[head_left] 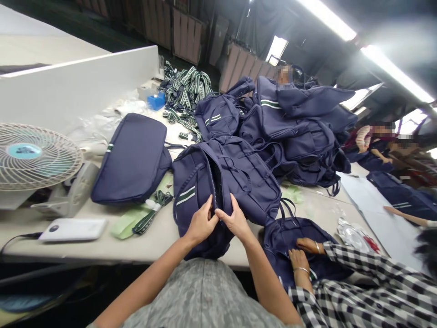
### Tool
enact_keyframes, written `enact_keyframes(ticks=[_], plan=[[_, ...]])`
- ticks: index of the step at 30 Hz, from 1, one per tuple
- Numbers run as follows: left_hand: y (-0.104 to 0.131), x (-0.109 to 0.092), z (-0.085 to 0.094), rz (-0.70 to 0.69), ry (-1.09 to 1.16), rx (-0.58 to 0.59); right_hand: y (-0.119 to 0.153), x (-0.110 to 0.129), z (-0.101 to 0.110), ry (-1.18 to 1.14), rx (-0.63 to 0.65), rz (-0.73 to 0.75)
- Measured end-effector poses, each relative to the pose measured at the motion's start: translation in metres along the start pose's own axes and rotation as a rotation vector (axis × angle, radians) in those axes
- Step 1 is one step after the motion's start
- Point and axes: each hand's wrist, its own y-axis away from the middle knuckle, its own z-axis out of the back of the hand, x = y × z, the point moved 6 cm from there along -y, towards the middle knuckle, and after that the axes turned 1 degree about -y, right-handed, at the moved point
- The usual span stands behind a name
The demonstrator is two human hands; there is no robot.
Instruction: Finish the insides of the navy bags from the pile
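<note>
A navy backpack (239, 182) lies on the table right in front of me, its long zipped opening gaping along the top. My left hand (203, 221) pinches the near end of that opening on its left edge. On the right edge, my right hand (235, 221) grips the fabric with thumb and fingers, the two thumbs close together. A green and white striped tape crosses the bag's left panel. The inside of the backpack is dark and mostly hidden.
Left are a flat navy bag (131, 159), a fan (37, 157), a white power bank (73, 229) and a rolled strap (152, 213). Behind lie piled straps (187, 86) and heaped backpacks (293, 118). At right, a co-worker's hands (303, 255) work on another navy bag (273, 234).
</note>
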Motion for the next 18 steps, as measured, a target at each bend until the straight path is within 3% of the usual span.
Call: enact_keyframes(ticks=[4,7,9,12,14,16,18], plan=[[0.005,-0.006,-0.015,-0.154,0.003,0.096,0.003,0.014,-0.014,-0.030,0.102,0.081],[0.010,-0.012,-0.018,-0.229,-0.024,0.153,-0.004,0.011,-0.008,0.107,-0.004,0.001],[0.007,-0.009,-0.013,-0.227,-0.001,0.126,-0.013,0.011,-0.003,0.250,-0.083,-0.059],[-0.013,0.014,0.013,-0.037,-0.036,-0.152,-0.024,0.014,-0.003,0.438,-0.105,-0.108],[-0.030,0.034,0.031,0.116,-0.192,-0.329,-0.026,0.016,-0.006,0.522,-0.106,-0.118],[-0.050,0.050,0.037,0.244,-0.356,-0.324,-0.023,0.016,-0.009,0.579,-0.119,-0.116],[-0.067,0.064,0.035,0.349,-0.400,-0.215,-0.021,0.014,-0.010,0.624,-0.126,-0.123]])
